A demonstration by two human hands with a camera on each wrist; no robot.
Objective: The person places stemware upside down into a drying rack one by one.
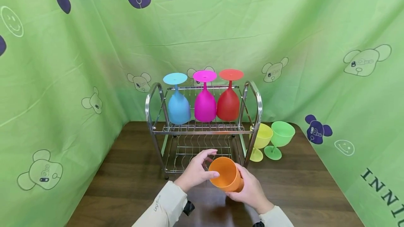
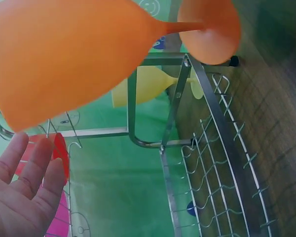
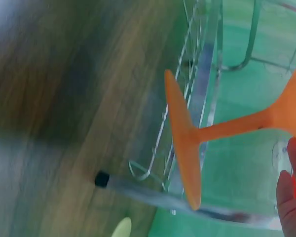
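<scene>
An orange plastic goblet (image 1: 224, 174) is held in front of the rack, its mouth tipped toward the head camera. My right hand (image 1: 250, 188) grips the bowl from the right side, and the right wrist view shows the stem and round foot (image 3: 183, 140) free of the fingers. At the left of the rim is my left hand (image 1: 199, 169), fingers spread and gently bent. In the left wrist view its fingertips (image 2: 43, 148) lie right at the rim of the orange bowl. Blue (image 1: 179, 108), magenta (image 1: 205, 106) and red (image 1: 228, 104) goblets stand upside down on the rack's upper tier.
The two-tier metal rack (image 1: 202, 132) stands at the back of the dark wooden table (image 1: 126, 185). Right of it, a yellow goblet (image 1: 263, 136) and a green goblet (image 1: 282, 134) stand upright. Green printed cloth (image 1: 202, 27) hangs behind and at both sides.
</scene>
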